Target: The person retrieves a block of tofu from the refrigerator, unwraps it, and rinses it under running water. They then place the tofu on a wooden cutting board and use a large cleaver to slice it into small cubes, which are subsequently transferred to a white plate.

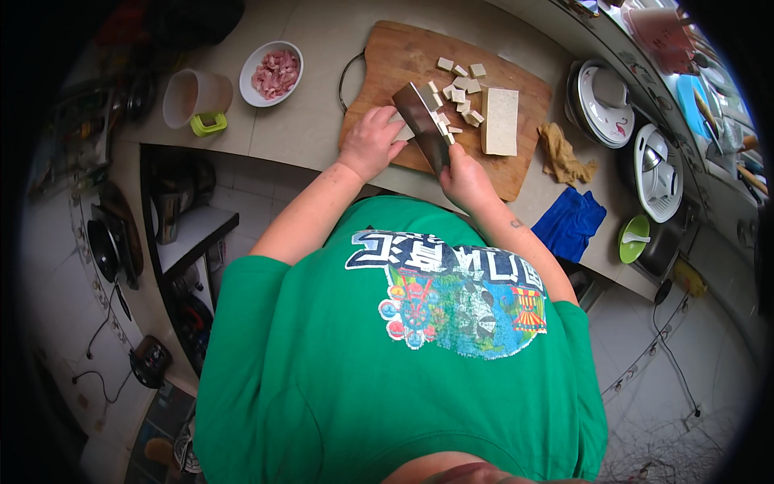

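A wooden cutting board [399,54] lies on the counter before me. My right hand [467,178] grips a cleaver [423,127] by its handle, the wide blade slanting up and left over the board. My left hand [372,138] is at the board's left part, fingers on a pale piece of what looks like tofu [402,128] beside the blade. Small cut pieces lie along the blade's far side, some against it. Several more cubes [458,95] are scattered at the middle of the board. A larger uncut pale block [500,121] lies to their right.
A white bowl of sliced raw meat [243,75] and a plastic container with a green handle [211,97] stand left. Right of the board are a tan cloth [559,154], a blue cloth [571,224], stacked plates [604,103], a white basin [659,212] and a green bowl [632,248] by the sink.
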### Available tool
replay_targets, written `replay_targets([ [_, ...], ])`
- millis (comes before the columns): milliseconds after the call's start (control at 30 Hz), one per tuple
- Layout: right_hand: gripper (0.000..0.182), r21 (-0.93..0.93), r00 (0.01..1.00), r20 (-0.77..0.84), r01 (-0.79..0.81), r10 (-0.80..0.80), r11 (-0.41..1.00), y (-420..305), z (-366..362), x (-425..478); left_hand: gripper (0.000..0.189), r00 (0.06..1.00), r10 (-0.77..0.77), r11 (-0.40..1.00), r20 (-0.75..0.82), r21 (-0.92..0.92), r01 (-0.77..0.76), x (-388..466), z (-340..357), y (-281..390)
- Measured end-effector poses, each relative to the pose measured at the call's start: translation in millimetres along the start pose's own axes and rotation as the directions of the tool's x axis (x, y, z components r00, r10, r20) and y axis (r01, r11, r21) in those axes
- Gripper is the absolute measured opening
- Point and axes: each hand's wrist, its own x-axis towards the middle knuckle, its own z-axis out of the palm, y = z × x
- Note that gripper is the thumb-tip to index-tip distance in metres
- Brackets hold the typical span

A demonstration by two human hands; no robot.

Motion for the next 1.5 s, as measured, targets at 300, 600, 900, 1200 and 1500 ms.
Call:
replay_targets([
  [300,0.017,-0.064,0.999,0.038,0.018,-0.016,0.998,-30,-26,-15,0.036,1.0,-0.012,1.0,0.019,-0.021,0.013,-6,-5,-5],
  [600,0.02,-0.032,0.998,0.061,-0.008,0.009,0.999,-17,3,1,0.035,1.0,-0.017,1.0,0.022,-0.025,0.018,-5,-3,-6],
  [900,0.017,-0.006,1.0,0.012,0.026,-0.026,1.0,-23,-20,-9,0.032,1.0,-0.025,0.999,-0.018,-0.033,0.024,-10,-5,-6],
  [1200,0.019,-0.065,0.995,0.101,-0.01,0.016,0.998,-31,-5,-5,0.031,1.0,-0.028,0.999,-0.01,-0.019,0.028,-10,-3,-5],
  [1500,0.018,0.07,0.999,-0.031,0.019,-0.017,0.997,-16,0,-3,0.032,0.999,-0.026,0.999,-0.023,-0.044,0.025,-14,-4,-7],
])
